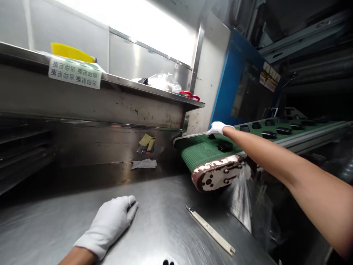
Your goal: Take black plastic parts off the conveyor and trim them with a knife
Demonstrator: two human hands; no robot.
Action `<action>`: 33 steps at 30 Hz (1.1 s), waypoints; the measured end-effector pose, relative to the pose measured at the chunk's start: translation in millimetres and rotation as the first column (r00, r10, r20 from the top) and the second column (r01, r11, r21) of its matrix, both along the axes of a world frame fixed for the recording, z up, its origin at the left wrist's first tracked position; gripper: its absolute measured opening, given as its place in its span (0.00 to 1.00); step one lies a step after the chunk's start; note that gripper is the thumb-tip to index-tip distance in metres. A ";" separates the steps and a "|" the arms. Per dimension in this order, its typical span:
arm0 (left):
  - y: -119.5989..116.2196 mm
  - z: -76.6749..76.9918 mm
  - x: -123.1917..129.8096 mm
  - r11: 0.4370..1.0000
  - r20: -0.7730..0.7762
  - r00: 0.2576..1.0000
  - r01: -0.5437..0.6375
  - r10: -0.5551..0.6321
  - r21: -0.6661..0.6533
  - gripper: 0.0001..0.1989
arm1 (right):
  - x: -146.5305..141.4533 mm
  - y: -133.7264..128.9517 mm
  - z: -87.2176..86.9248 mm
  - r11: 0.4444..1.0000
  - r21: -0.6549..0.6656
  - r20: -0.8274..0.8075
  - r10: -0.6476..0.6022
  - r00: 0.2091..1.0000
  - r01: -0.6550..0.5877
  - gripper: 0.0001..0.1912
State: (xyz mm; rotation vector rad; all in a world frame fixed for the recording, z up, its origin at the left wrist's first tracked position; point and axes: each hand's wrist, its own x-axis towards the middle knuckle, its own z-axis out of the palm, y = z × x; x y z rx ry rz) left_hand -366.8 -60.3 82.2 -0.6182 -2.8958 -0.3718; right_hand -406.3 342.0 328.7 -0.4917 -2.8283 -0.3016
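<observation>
My right hand, in a white glove, reaches across to the green conveyor belt. Its fingers close on a small black plastic part, which the hand partly hides. Another black part lies on the belt just nearer to me. On the metal table rests my left hand, also white-gloved, its fingers curled together with nothing seen in them. A cutter knife with a pale handle lies on the tabletop right of my left hand. Dark rounded tips of something show at the bottom edge.
More black parts sit farther along the belt. Above the table runs a metal shelf with red-handled scissors, a plastic bag and a yellow container. A white cloth lies by the back wall. Clear plastic hangs below the belt's end.
</observation>
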 end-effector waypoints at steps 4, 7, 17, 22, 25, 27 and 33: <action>-0.1 -2.3 -3.8 0.998 0.028 0.999 0.023 -0.025 0.059 0.13 | -25.0 32.5 -20.8 0.998 0.007 0.080 -0.057 0.995 0.057 0.16; 0.2 1.7 -1.0 0.992 0.038 0.998 0.048 -0.053 0.116 0.14 | -35.5 40.2 -26.3 0.999 0.006 0.124 -0.038 0.992 0.037 0.15; -4.2 12.1 9.0 0.899 0.124 0.981 0.081 -0.148 0.430 0.11 | 8.6 -38.8 0.5 0.883 -0.198 0.043 0.442 0.896 -0.426 0.20; -8.7 8.1 3.5 0.695 0.213 0.930 0.058 -0.298 0.717 0.13 | 80.2 -166.1 -60.1 0.465 -0.392 0.010 0.865 0.502 -0.794 0.33; -11.4 3.3 1.2 0.610 0.190 0.926 0.053 -0.327 0.790 0.12 | 106.0 -233.8 -126.1 0.229 -0.491 0.042 0.970 0.240 -0.841 0.36; -15.3 1.5 1.9 0.599 0.211 0.897 0.073 -0.389 0.798 0.12 | 109.8 -260.6 -166.7 0.121 -0.529 0.056 0.993 0.108 -0.840 0.34; -40.0 15.5 11.5 0.635 0.381 0.611 0.269 -0.694 0.725 0.17 | 110.1 -266.0 -210.5 -0.024 -0.614 -0.061 0.998 0.017 -0.789 0.23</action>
